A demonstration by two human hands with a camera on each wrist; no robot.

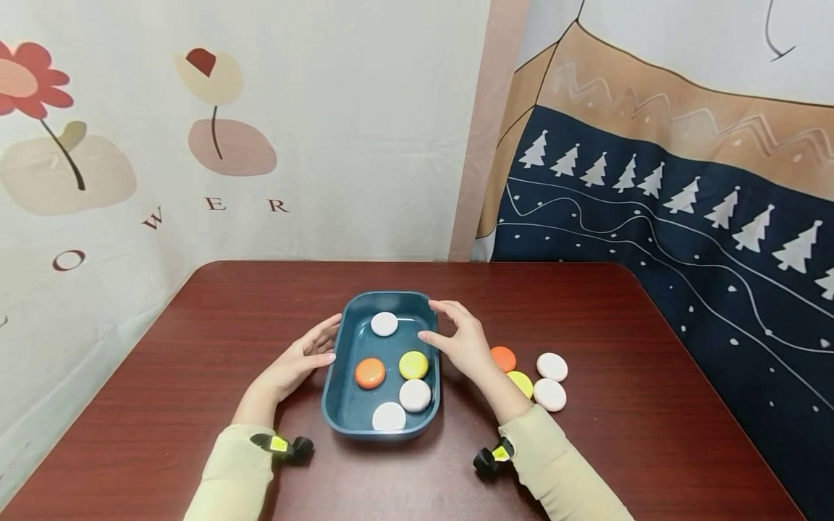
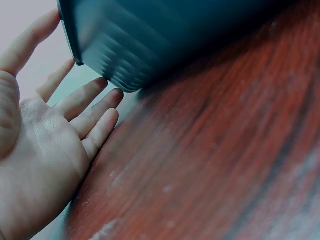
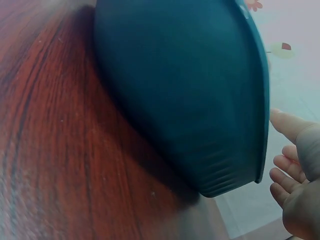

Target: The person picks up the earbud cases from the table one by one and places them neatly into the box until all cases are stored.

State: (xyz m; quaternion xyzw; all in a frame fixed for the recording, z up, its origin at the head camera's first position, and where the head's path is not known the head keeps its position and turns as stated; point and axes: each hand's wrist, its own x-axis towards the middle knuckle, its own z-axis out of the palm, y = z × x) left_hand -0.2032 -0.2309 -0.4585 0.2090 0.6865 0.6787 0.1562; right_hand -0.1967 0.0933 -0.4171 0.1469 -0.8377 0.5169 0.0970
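A dark blue-green rectangular plastic tray stands on the table with several round discs inside. Among these are an orange disc, a yellow disc and a white disc near the far end. My left hand is at the tray's left side, fingers extended and thumb at the rim; the left wrist view has its fingertips by the ribbed wall. Across from it, my right hand is spread at the right rim near the far corner, thumb over the edge. Neither hand grips anything.
Right of the tray, partly behind my right forearm, lie an orange disc and a yellow disc. Two white discs are beside them. The brown wooden table ends at a printed curtain behind.
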